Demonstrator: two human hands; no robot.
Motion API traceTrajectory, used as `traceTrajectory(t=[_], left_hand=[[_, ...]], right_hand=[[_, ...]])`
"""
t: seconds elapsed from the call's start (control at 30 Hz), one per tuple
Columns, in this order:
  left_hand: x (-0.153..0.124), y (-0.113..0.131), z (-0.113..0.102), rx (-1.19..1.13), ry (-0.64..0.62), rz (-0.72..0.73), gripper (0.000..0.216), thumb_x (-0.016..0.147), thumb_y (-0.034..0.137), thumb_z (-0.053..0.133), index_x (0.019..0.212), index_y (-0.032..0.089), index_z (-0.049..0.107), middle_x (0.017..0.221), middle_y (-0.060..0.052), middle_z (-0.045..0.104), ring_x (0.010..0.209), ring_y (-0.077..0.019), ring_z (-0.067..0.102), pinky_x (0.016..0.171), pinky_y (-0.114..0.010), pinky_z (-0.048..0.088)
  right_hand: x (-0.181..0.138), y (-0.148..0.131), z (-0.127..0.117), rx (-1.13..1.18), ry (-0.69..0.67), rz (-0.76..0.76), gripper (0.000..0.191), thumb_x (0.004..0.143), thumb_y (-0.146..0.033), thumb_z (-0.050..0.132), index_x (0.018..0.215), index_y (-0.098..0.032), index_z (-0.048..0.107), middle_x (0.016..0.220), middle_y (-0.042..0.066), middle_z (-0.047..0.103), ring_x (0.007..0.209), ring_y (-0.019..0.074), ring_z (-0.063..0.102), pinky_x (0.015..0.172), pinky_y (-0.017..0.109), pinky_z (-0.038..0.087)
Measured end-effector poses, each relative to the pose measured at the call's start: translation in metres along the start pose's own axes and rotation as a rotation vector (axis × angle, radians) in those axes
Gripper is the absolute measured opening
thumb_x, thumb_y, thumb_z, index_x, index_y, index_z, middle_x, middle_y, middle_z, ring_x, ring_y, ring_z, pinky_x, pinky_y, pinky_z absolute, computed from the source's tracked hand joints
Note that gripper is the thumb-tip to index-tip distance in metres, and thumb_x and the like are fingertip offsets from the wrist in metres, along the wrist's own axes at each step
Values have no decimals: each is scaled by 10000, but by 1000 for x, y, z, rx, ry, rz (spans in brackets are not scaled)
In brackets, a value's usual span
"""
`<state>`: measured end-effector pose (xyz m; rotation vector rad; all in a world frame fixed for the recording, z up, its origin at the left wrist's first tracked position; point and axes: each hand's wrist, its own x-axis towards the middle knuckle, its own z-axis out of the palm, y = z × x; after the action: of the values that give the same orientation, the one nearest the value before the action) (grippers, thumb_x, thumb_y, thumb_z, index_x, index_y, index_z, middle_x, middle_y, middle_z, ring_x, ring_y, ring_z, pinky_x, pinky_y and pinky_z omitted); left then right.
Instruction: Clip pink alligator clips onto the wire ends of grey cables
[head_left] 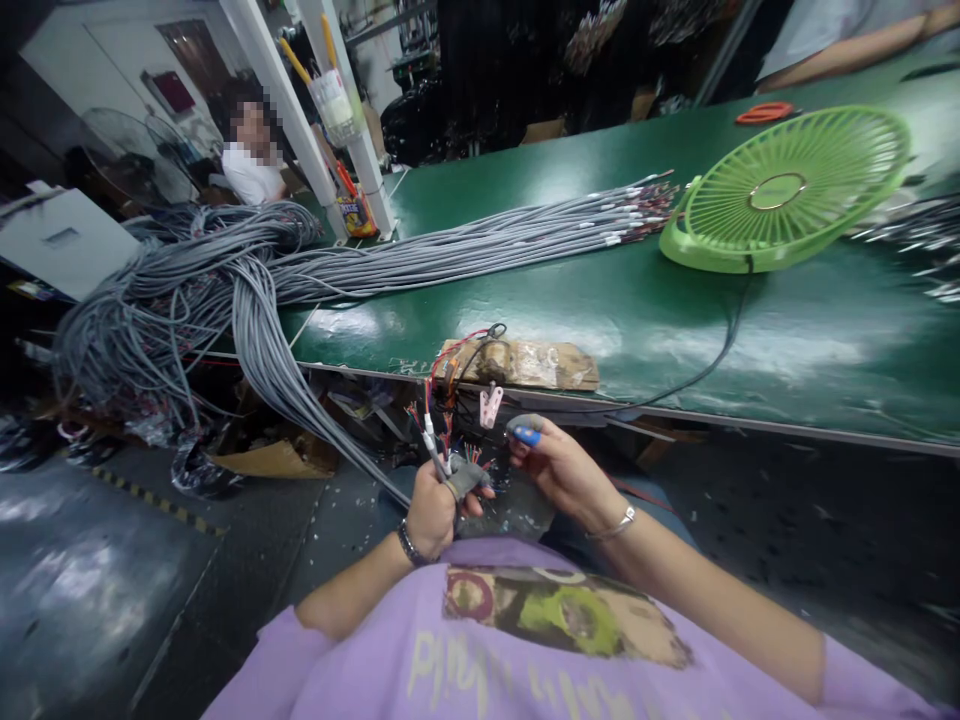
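Note:
My left hand (439,505) is closed around a bundle of grey cables (334,435) near their ends. Above and beside the fist, thin coloured wires (448,425) fan out from the stripped ends. Grey covering wraps a digit of this hand. To the right, my right hand (564,468) is held apart from the wires, its thumb and fingers brought together. Grey and blue coverings (525,435) show on its fingertips; anything pinched there is too small to make out. A pale pink clip (491,407) hangs at the table edge just above both hands.
A taped wooden board (551,365) with red and black leads sits at the front edge of the green table (600,310). Long grey cables (465,235) lie across it, beside a large heap (150,310). A green fan (780,190) and orange-handled tool (765,112) are right. Other people sit beyond.

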<state>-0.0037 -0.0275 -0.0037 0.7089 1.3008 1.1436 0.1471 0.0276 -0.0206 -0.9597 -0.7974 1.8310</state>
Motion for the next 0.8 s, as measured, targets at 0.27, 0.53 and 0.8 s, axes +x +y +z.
traceTrajectory(t=[0.27, 0.53, 0.8], left_hand=[[4, -9, -1, 19, 52, 39, 422, 550, 523, 793, 613, 169, 571, 516, -25, 657, 349, -96, 504, 353, -196, 280], [4, -14, -1, 31, 58, 50, 446, 565, 546, 783, 623, 175, 542, 518, -22, 658, 342, -97, 505, 350, -195, 284], [2, -16, -2, 117, -72, 103, 407, 616, 534, 774, 637, 173, 589, 534, -22, 661, 374, -98, 516, 386, -205, 327]], right_hand=[[-11, -11, 14, -374, -266, 67, 422, 595, -532, 781, 665, -186, 549, 592, -26, 582, 559, 106, 467, 538, 250, 352], [-11, -9, 13, -314, -256, 71, 371, 574, -461, 810, 666, -178, 588, 611, -27, 610, 598, 120, 518, 621, 271, 407], [-12, 6, 16, -102, -170, 138, 399, 526, -437, 836, 630, -191, 539, 560, -40, 549, 504, 103, 467, 527, 267, 374]])
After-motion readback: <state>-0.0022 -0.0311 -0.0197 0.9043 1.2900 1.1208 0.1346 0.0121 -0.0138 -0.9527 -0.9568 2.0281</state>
